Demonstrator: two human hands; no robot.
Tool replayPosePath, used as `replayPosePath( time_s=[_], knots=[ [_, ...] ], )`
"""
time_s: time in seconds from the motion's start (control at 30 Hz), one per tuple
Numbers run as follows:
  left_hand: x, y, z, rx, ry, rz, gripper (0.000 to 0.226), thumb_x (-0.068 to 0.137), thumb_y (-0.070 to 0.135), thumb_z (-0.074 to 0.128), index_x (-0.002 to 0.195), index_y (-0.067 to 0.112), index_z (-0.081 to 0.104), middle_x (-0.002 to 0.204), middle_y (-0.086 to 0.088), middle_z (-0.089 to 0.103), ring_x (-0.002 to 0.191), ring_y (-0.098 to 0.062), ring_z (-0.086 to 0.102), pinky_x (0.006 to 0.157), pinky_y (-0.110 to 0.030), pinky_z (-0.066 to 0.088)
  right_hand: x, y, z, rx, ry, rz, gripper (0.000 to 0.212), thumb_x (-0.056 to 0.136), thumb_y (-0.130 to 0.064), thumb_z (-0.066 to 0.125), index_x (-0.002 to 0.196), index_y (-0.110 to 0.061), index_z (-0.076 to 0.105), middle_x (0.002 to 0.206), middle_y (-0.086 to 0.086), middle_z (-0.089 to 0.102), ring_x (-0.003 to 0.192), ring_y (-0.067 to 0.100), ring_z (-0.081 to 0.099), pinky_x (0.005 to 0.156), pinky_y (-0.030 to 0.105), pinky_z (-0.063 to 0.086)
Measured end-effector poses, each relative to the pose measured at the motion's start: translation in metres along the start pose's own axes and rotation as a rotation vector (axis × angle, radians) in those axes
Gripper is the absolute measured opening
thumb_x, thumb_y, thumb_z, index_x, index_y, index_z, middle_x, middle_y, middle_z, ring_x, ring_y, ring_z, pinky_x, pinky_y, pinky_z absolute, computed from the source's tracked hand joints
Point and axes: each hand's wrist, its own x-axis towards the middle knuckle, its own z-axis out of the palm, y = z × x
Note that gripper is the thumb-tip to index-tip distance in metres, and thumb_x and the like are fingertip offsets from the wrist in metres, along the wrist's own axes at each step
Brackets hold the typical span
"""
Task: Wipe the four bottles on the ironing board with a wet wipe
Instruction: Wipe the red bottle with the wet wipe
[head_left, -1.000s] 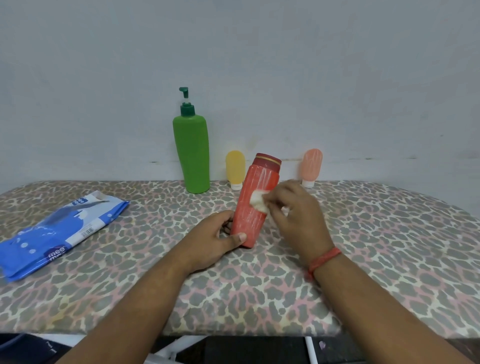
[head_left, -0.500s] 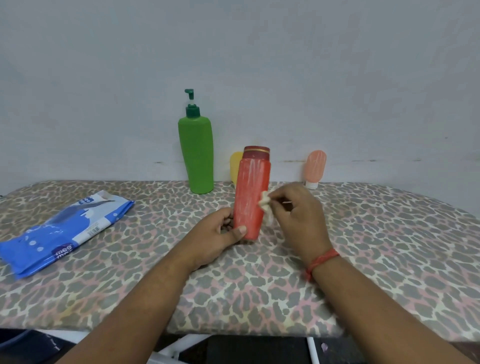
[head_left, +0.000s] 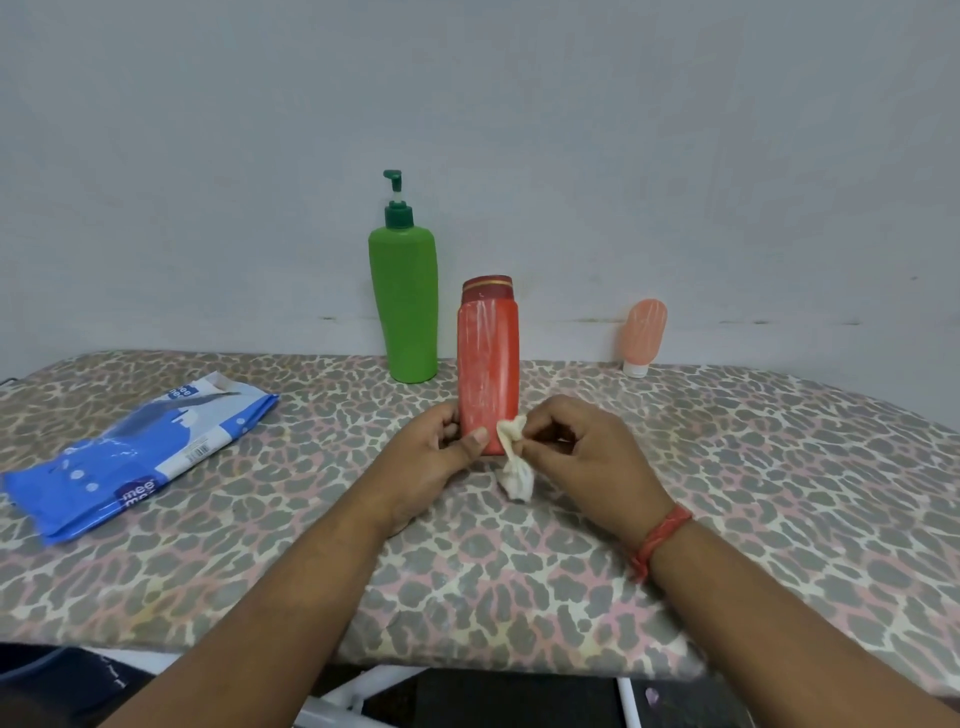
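Wiping red bottle (head_left: 488, 364) with wipe (head_left: 513, 457)

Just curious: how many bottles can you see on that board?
3: green pump bottle at the back, red bottle held in front, pink tube back right. Another may hide behind the red one.

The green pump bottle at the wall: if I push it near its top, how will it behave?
The green pump bottle is tall on a narrow base, so it probably tips rather than slides. The padded ironing board likely grips its foot. Its plastic looks smooth, perhaps slippery.
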Motion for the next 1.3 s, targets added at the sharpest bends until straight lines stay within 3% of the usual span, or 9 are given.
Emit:
replayPosePath(
  time_s=[0.17, 0.33, 0.5, 0.67, 0.8, 0.9, 1.07, 1.23, 1.3],
  knots=[
    [0.001, -0.001, 0.002, 0.041, -0.032, 0.007, 0.035, 0.092, 0.026, 0.064, 0.125, 0.017, 0.059, 0.114, -0.004, 0.073, 0.106, -0.017, 0.070, 0.092, -0.030, 0.055, 0.008, -0.005, 0.000, 0.168, 0.212, 0.037, 0.009, 0.084, -0.010, 0.076, 0.087, -0.018, 0.072, 0.090, -0.007, 0.068, 0.085, 0.008, 0.065, 0.076, 0.020, 0.054],
    [0.002, 0.000, -0.002, -0.077, 0.050, 0.014, 0.039, 0.090, 0.027, 0.061, 0.125, 0.010, 0.059, 0.114, -0.007, 0.074, 0.111, -0.025, 0.068, 0.096, -0.036, 0.052, 0.000, -0.002, 0.002, -0.002, -0.048, -0.109, 0.007, 0.082, -0.013, 0.077, 0.086, -0.018, 0.074, 0.090, -0.009, 0.066, 0.086, 0.008, 0.063, 0.078, 0.021, 0.052],
    [0.002, -0.001, 0.000, -0.031, -0.011, -0.020, 0.032, 0.097, 0.018, 0.057, 0.129, 0.012, 0.057, 0.117, -0.006, 0.073, 0.110, -0.021, 0.069, 0.099, -0.037, 0.052, 0.007, -0.006, 0.002, 0.162, 0.188, 0.009, 0.009, 0.085, -0.009, 0.074, 0.088, -0.019, 0.074, 0.089, -0.008, 0.069, 0.087, 0.007, 0.066, 0.079, 0.020, 0.054],
    [0.001, 0.000, -0.001, -0.072, 0.020, -0.004, 0.036, 0.096, 0.018, 0.057, 0.131, 0.009, 0.056, 0.119, -0.008, 0.072, 0.114, -0.023, 0.067, 0.099, -0.035, 0.052, -0.001, 0.000, 0.003, 0.226, -0.099, 0.206, 0.007, 0.085, -0.014, 0.075, 0.083, -0.020, 0.071, 0.084, -0.004, 0.073, 0.078, 0.015, 0.069, 0.070, 0.030, 0.057],
    [0.002, -0.001, -0.002, -0.048, 0.007, -0.007, 0.041, 0.095, 0.029, 0.061, 0.133, 0.013, 0.055, 0.121, -0.007, 0.071, 0.114, -0.025, 0.067, 0.104, -0.045, 0.048, 0.006, -0.004, 0.003, 0.340, 0.052, 0.215, 0.009, 0.085, -0.009, 0.074, 0.086, -0.018, 0.073, 0.091, -0.004, 0.074, 0.088, 0.013, 0.070, 0.084, 0.032, 0.058],
    [0.000, 0.000, 0.002, 0.051, -0.042, 0.008, 0.028, 0.098, 0.018, 0.058, 0.126, 0.019, 0.057, 0.119, -0.005, 0.071, 0.110, -0.018, 0.069, 0.097, -0.032, 0.053, 0.008, -0.002, -0.002, 0.425, 0.155, 0.238, 0.006, 0.086, -0.011, 0.074, 0.090, -0.015, 0.073, 0.092, -0.003, 0.075, 0.090, 0.013, 0.071, 0.083, 0.029, 0.057],
    [0.001, 0.000, -0.001, -0.015, 0.020, 0.019, 0.036, 0.097, 0.019, 0.058, 0.133, 0.013, 0.054, 0.121, -0.005, 0.071, 0.113, -0.019, 0.067, 0.101, -0.038, 0.052, 0.001, 0.000, 0.005, 0.283, -0.057, 0.246, 0.008, 0.084, -0.008, 0.075, 0.083, -0.014, 0.070, 0.086, 0.000, 0.072, 0.082, 0.016, 0.069, 0.073, 0.025, 0.055],
    [-0.004, 0.002, 0.006, 0.222, -0.056, 0.065, 0.044, 0.094, 0.029, 0.062, 0.136, 0.020, 0.053, 0.123, 0.006, 0.066, 0.116, -0.009, 0.062, 0.102, -0.029, 0.049, 0.011, 0.000, -0.003, 0.468, 0.236, 0.264, 0.004, 0.088, -0.007, 0.070, 0.090, -0.011, 0.071, 0.089, -0.003, 0.074, 0.086, 0.012, 0.070, 0.076, 0.024, 0.055],
    [-0.004, 0.002, 0.007, 0.289, -0.059, 0.086, 0.042, 0.094, 0.032, 0.062, 0.134, 0.027, 0.053, 0.125, 0.012, 0.063, 0.117, -0.003, 0.059, 0.103, -0.027, 0.046, 0.008, -0.001, -0.005, 0.534, 0.171, 0.261, 0.010, 0.091, -0.007, 0.066, 0.097, -0.012, 0.073, 0.096, -0.002, 0.075, 0.093, 0.014, 0.071, 0.083, 0.028, 0.056]
  ],
)
